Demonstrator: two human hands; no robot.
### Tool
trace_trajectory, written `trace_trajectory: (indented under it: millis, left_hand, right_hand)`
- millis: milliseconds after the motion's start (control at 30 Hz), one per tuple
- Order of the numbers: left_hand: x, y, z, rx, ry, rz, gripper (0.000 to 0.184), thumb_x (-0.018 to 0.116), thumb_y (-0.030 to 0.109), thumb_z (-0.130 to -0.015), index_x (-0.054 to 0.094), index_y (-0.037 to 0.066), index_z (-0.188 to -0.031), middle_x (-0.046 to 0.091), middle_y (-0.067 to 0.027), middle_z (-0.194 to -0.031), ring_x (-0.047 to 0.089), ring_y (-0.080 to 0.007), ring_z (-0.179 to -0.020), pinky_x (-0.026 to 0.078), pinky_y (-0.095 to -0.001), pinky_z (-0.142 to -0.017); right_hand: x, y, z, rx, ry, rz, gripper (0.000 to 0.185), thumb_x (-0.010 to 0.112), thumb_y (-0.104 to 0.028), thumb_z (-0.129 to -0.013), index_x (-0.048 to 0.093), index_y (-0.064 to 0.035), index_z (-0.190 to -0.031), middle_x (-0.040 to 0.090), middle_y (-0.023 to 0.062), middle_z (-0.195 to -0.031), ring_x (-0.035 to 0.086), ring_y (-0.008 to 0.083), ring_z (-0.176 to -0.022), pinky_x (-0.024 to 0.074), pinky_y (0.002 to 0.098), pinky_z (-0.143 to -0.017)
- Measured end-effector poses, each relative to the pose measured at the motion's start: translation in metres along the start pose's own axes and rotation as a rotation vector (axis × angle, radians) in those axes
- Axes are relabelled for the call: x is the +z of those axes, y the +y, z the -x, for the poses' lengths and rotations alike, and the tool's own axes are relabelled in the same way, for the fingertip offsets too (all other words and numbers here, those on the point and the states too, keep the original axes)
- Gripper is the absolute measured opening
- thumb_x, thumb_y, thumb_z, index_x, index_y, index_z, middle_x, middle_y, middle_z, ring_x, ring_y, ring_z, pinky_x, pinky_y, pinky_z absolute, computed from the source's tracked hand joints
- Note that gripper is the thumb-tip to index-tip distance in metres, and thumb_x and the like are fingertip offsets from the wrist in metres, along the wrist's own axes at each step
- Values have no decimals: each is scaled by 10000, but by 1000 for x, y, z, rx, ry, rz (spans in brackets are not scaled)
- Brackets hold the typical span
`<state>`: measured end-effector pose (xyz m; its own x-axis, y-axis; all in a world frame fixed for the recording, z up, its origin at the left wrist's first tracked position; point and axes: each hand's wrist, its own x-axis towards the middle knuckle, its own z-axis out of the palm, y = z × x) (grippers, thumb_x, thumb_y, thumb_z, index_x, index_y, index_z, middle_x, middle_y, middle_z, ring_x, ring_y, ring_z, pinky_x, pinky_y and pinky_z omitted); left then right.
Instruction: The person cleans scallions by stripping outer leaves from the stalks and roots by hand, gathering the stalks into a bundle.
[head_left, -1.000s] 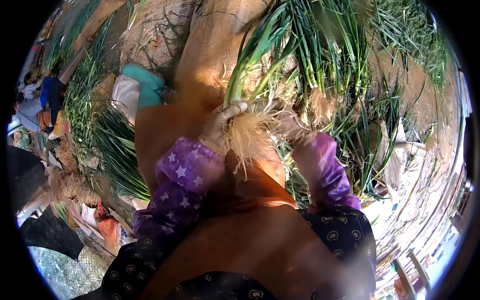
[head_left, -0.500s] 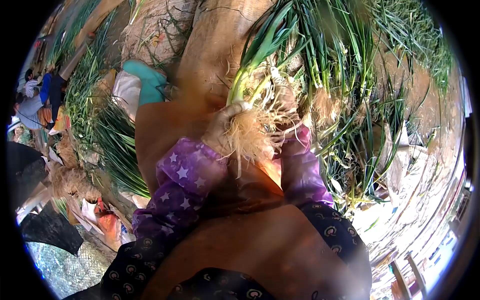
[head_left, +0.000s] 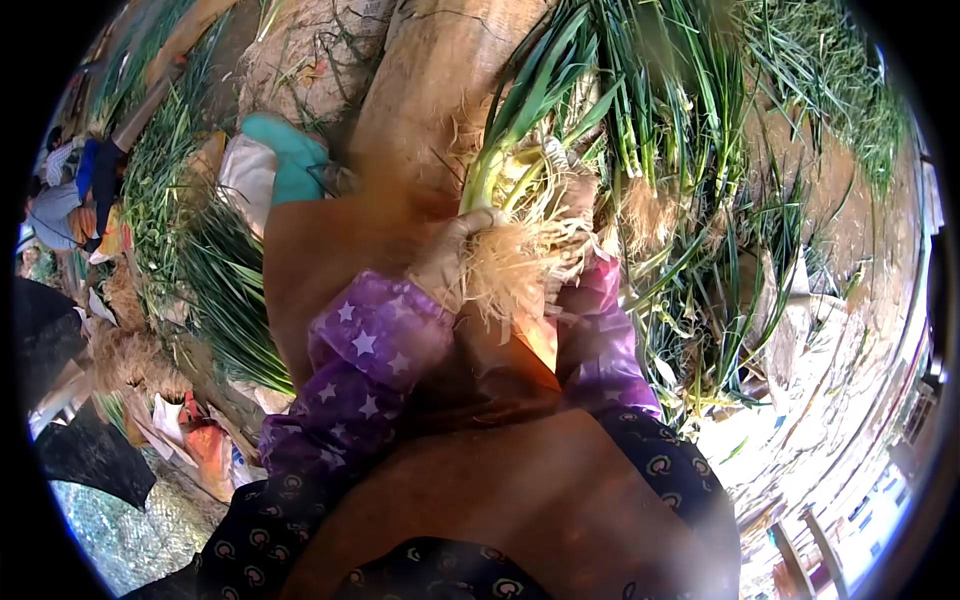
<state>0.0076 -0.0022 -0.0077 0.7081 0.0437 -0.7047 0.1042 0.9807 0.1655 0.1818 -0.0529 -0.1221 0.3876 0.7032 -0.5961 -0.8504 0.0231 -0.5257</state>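
My left hand [head_left: 450, 258] is closed around the lower ends of a few leeks [head_left: 487, 180], thumb across the pale stalks. Their green leaves point up and away, while the shaggy tan roots [head_left: 505, 270] hang toward my lap. On the right side of the bunch, my right hand [head_left: 578, 195] is closed at pale, dry outer leaves [head_left: 545, 165]. Strands and roots partly cover its fingers. Both forearms wear purple sleeves with white stars.
More leeks [head_left: 690, 110] lie at the upper right, and another pile [head_left: 225, 290] lies left of my leg. A turquoise boot [head_left: 290, 150] is at the upper left beside a wooden log [head_left: 440, 80]. Other people [head_left: 75, 195] are at far left.
My right hand has shifted slightly among the pale strands, and the roots have tipped a little. My left hand keeps its grip on the leeks. The view has moved slightly.
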Motion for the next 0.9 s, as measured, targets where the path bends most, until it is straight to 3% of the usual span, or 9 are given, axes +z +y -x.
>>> trace_trajectory:
  millis: [67,167,300,367,433,667,767,867,900]
  left_hand:
    - [9,-5,-3,69,203,-7,178,512,161,-809,505,40,-940,562,-79,-808,583,-204,-695,514,-360,-636]
    - [9,-1,0,20,113,-31,160,517,148,-807,512,41,-925,558,-67,-798,576,-193,-690,507,-332,-635]
    - [-7,-6,-2,113,-9,4,140,520,130,-801,515,43,-910,554,-67,-791,565,-180,-680,496,-298,-634]
    - [-12,-6,-4,61,-30,51,142,528,121,-788,517,46,-908,551,-64,-793,556,-169,-678,486,-280,-635]
    - [-12,-7,-4,81,-26,32,153,524,119,-786,513,41,-918,551,-65,-801,558,-171,-684,489,-286,-638]
    - [-8,-11,-7,143,48,87,205,502,92,-802,475,-10,-977,554,-87,-753,577,-192,-596,526,-343,-539]
    - [-24,-14,-14,119,-100,6,223,512,137,-783,482,21,-971,545,-97,-837,569,-212,-754,503,-369,-671]
    - [-1,-9,-3,129,25,25,193,498,108,-792,491,-11,-943,552,-83,-751,572,-180,-597,520,-318,-544]
    - [5,-6,2,133,22,25,193,498,108,-792,491,-11,-943,552,-83,-751,572,-180,-597,520,-318,-544]
  right_hand:
    - [-9,4,-2,44,8,100,314,511,-225,-838,524,22,-1031,591,115,-936,565,153,-723,499,226,-563]
    - [42,-3,48,-86,168,303,318,466,-214,-859,500,32,-1058,577,130,-956,564,162,-739,498,219,-571]
    - [-7,0,-5,-367,126,1133,226,479,-232,-830,519,-73,-985,536,39,-713,514,126,-583,452,228,-523]
    - [-30,8,-16,-357,-113,375,203,455,-208,-855,518,-47,-960,544,39,-716,515,116,-583,458,225,-546]
    - [-34,5,-19,87,-578,-586,236,441,-229,-872,542,-19,-913,560,58,-703,503,104,-526,469,233,-528]
    - [12,-11,18,-267,-300,-51,231,430,-216,-878,542,-19,-924,572,60,-722,516,100,-529,474,228,-517]
    - [13,-12,9,-246,-448,-163,229,426,-210,-881,541,-18,-929,578,60,-731,521,98,-531,476,226,-512]
    - [-9,0,-15,-8,-718,-557,368,432,-281,-883,466,31,-1075,584,82,-704,487,82,-434,453,197,-421]
    - [-11,7,-17,-310,-705,-344,370,459,-271,-869,460,25,-1091,583,88,-771,537,121,-555,495,235,-513]
